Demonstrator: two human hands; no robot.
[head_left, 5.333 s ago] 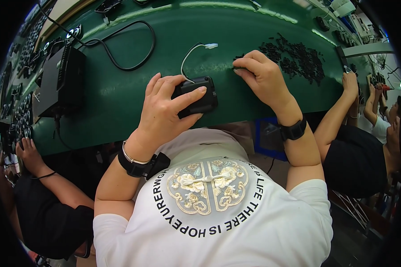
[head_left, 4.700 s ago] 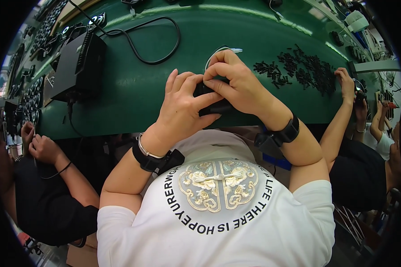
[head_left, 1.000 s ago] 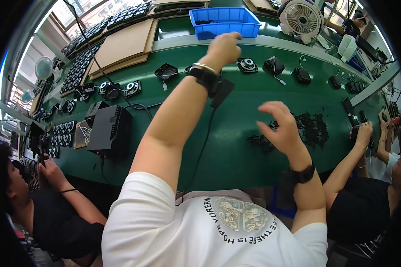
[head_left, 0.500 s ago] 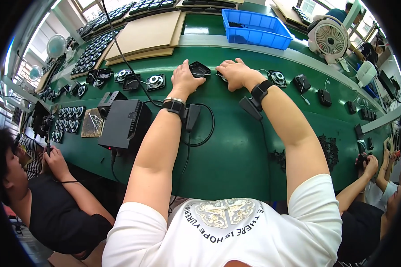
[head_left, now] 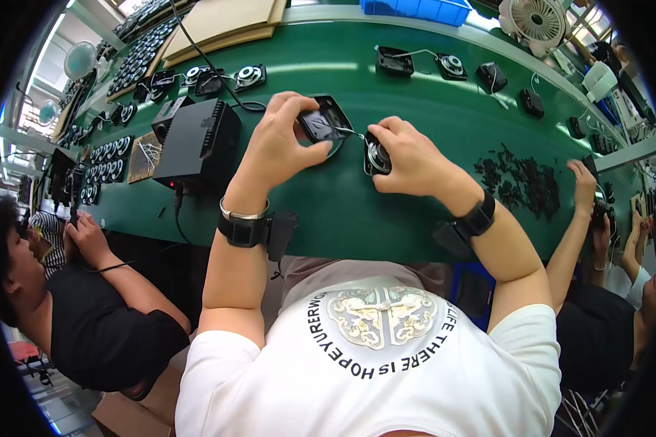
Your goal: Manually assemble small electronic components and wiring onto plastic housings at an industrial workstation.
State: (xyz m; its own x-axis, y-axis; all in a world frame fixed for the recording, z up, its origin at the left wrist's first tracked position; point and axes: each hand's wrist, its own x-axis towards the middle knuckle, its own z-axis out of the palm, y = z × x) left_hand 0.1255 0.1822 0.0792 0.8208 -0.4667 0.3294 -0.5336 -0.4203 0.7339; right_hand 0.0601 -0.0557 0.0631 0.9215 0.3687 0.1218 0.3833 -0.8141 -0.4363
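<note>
Brought nearer the person vs. 0.5 s ago: left hand (head_left: 277, 146) w/ a black hollow housing (head_left: 334, 115), right hand (head_left: 415, 162) w/ a round speaker (head_left: 376, 156); both pcs were at the far side then. Left grip: thumb + fingers curved around the housing, holding it tilted. Right grip: narrow, on the speaker's rim. Thin wire (head_left: 348, 131) runs btwn the two pcs, which are held apart over mid table (head_left: 328, 218).

Table = green, glossy, w/ light reflected on it. Left: black power box (head_left: 197, 142), red light lit. Right: heap of small black strips (head_left: 521, 182), too many to count. Room: workshop, co-workers left + right.

Counts, far side: 1 other housing (head_left: 395, 63) + 1 other speaker (head_left: 452, 65), then 2 black boxes (head_left: 532, 103) just right of those; 1 blue bin (head_left: 419, 9), cut off at top; 3 fans (head_left: 533, 23) (1 far right, 2 far left).
</note>
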